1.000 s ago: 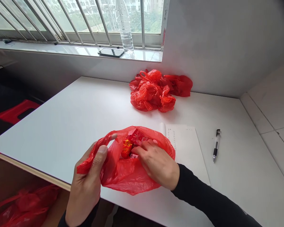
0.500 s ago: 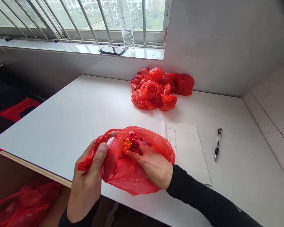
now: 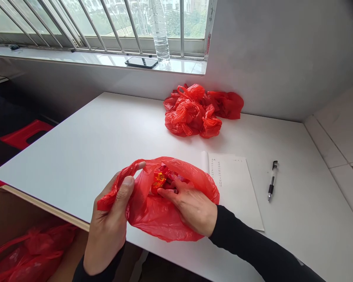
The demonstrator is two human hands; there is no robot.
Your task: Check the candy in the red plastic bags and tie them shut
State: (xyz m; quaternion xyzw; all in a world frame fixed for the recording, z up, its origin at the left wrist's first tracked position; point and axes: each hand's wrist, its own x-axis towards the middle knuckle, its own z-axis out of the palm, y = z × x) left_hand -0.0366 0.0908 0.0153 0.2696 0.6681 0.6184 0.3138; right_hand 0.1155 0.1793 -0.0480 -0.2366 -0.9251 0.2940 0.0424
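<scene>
An open red plastic bag [image 3: 164, 223] hangs at the front edge of the white table. My left hand [image 3: 110, 219] is closed on the bag's gathered rim at its left side, thumb on top. Inside the mouth lie shiny red wrapped candies [image 3: 159, 179], one with yellow print. My right hand [image 3: 194, 205] reaches into the bag from the right. Its thumb and fingers are curled around some of the candies, with the fingertips partly hidden among them.
Crumpled red plastic bags [image 3: 191, 113] lie at the table's back by the wall. A notebook [image 3: 235, 188] and pen [image 3: 272, 182] are to the right. A cardboard box [image 3: 6, 207] holding a red bag stands below left. The sill bears a phone [image 3: 141, 62] and water bottle [image 3: 161, 43].
The view has shifted slightly. Within the bag, my right hand's fingers and the candies have moved a little; my left hand keeps its grip on the rim.
</scene>
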